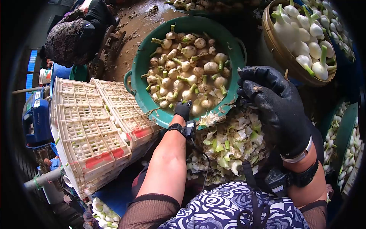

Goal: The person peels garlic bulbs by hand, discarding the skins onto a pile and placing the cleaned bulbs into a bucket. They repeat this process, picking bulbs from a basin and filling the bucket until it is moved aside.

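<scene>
A green tub of muddy water holds many dirty bulbs with short green stems; they look like garlic or onions. At its near side, my left hand, in a black glove, reaches in with bent fingers around a bulb whose green stem end pokes out. Most of that bulb is hidden by the hand. My right hand, also black-gloved, is raised to the right of the tub. Its fingers are curled together, and whatever may be inside them is hidden. Peeled skins and leaf scraps lie heaped below, between my arms.
White plastic crates full of bulbs stand at left. A round basket of cleaned white bulbs stands at upper right, with more bulbs along the right edge. Another person bends over at upper left, near a wooden stool on wet ground.
</scene>
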### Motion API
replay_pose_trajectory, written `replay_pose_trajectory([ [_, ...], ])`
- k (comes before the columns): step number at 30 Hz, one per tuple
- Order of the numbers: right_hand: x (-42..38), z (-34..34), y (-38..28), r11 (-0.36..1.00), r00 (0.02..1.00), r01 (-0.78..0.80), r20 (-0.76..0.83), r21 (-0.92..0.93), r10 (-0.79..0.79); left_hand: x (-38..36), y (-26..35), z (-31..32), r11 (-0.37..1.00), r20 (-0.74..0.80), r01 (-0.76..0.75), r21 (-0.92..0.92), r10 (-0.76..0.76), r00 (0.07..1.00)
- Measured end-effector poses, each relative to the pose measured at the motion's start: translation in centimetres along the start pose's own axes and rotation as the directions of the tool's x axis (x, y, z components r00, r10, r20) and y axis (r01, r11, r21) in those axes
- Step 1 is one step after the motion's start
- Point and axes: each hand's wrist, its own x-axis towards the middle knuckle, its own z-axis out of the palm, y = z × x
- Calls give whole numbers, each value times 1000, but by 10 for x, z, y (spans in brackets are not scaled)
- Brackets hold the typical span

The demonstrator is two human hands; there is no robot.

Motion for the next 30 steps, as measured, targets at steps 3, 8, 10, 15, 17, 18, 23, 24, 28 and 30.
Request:
replay_pose_trajectory([
  [3, 0, 1, -3, 1000, 999, -27, 25, -15, 28, 22, -51, -8, 733, 226, -660, 166, 623, 749],
  [8, -6, 14, 17, 997, 993, -35, 112, -65, 43, -103, 52, -64, 769, 188, -539, -343, 618, 763],
  [10, -10, 21, 23, 911, 968, 128, 249, -392, -29, -151, 86, -78, 713, 277, -123, -690, 418, 865],
  [15, -24, 46, 59, 763, 835, 502, 458, -408, -304, -252, 126, -112, 602, 265, -144, -785, 537, 801],
  [17, -30, 53, 63, 802, 795, 533, 482, -268, -368, -265, 124, -120, 600, 184, -224, -768, 541, 821],
  [18, -34, 58, 64, 943, 850, 333, 439, -20, -291, -268, 123, -125, 598, 133, -279, -751, 551, 824],
  [23, -36, 64, 62, 965, 900, 29, 413, 261, -139, -279, 125, -136, 591, 93, -314, -743, 556, 826],
  [24, -36, 64, 61, 958, 906, -20, 410, 288, -104, -278, 125, -136, 567, 96, -302, -766, 566, 819],
  [28, -32, 67, 57, 952, 922, -79, 386, 296, -43, -272, 125, -135, 570, 70, -337, -749, 573, 816],
  [30, -32, 68, 54, 950, 922, -27, 375, 310, -96, -268, 125, -137, 577, 70, -346, -740, 577, 814],
])
